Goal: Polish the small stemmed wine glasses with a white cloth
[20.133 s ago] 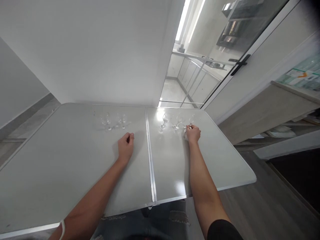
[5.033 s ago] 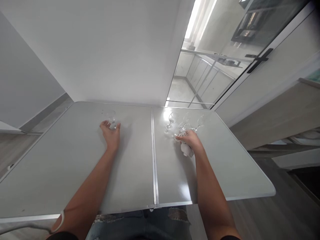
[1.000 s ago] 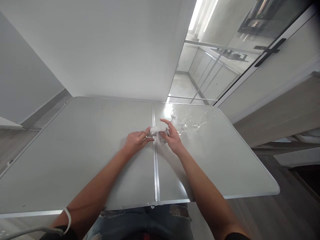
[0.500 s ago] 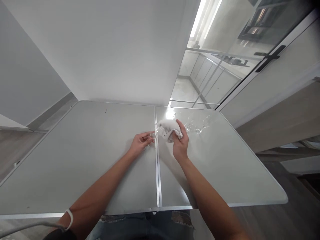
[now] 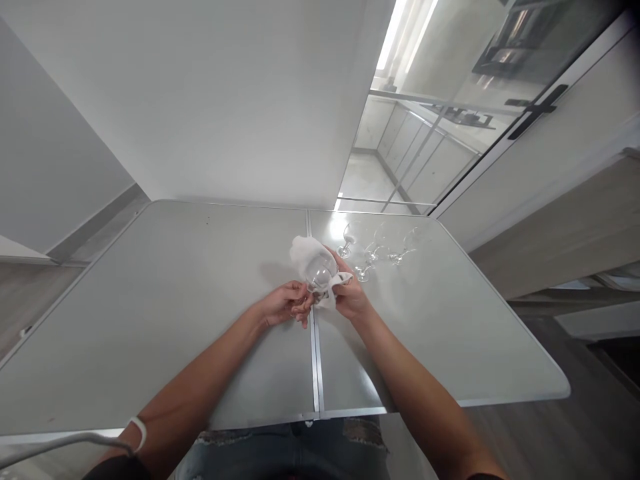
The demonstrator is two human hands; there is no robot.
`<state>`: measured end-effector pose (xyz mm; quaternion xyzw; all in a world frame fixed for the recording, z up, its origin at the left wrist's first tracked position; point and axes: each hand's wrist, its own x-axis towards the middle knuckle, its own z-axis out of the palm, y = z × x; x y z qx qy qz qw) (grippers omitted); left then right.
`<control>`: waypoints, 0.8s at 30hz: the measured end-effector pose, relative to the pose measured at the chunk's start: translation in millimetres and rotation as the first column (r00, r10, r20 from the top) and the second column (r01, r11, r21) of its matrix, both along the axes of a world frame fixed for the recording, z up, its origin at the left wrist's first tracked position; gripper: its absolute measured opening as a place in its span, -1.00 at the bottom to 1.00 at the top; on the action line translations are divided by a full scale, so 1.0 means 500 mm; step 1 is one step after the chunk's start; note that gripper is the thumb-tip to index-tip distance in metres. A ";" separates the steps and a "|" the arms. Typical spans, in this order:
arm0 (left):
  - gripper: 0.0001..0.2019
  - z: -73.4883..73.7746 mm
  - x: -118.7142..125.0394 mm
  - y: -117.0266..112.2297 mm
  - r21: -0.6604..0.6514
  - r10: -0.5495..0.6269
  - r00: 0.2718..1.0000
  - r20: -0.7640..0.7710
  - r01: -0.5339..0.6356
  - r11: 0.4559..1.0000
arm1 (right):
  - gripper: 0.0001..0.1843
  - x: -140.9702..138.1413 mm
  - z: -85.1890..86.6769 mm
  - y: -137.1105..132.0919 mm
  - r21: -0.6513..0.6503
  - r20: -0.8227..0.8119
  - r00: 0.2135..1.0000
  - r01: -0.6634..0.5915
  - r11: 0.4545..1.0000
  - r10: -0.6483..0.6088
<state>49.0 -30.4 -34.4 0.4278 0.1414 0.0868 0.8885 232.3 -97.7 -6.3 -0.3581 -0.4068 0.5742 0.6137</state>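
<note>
A clear stemmed glass is tilted between my hands above the table's middle seam. My left hand is closed at the glass's lower end, and its fingers hide most of the stem and foot. Wrapped partly around the bowl is a white cloth, bunched up behind it and hanging in folds below. My right hand grips this cloth against the right side of the bowl. Some of the right fingers are hidden behind cloth and glass.
Several clear stemmed glasses stand on the right half of the pale folding table, just beyond my right hand. A white wall rises behind the table. To the right is a glass door with a dark handle.
The right hand and cloth have moved left and nearer to me, around the glass. The glass bowl now shows plainly against the cloth. My left hand has turned and shifted slightly nearer to me.
</note>
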 end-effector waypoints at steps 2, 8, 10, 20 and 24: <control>-0.49 0.002 -0.003 0.004 -0.018 -0.063 0.998 -0.012 0.063 0.998 | 0.02 0.008 0.000 0.001 0.019 0.014 1.000 0.000 1.000 0.000; -0.48 -0.011 0.024 -0.017 0.505 0.422 0.907 -0.017 -0.356 0.786 | -0.16 -0.032 -0.002 0.012 -0.054 0.010 0.982 0.186 0.981 -0.186; -0.56 -0.015 0.031 -0.027 0.744 0.595 0.803 0.019 -0.410 0.528 | -0.34 -0.049 -0.003 0.016 -0.066 -0.021 0.970 0.242 0.968 -0.244; -0.65 -0.015 0.032 -0.012 0.632 0.587 0.807 0.063 -0.487 0.602 | -0.40 -0.023 -0.022 0.032 -0.133 -0.033 0.941 0.329 0.935 -0.336; -0.76 -0.002 0.020 -0.005 0.661 0.747 0.636 0.193 -0.647 0.380 | -0.37 -0.027 -0.031 0.031 -0.114 0.089 0.965 0.255 0.960 -0.245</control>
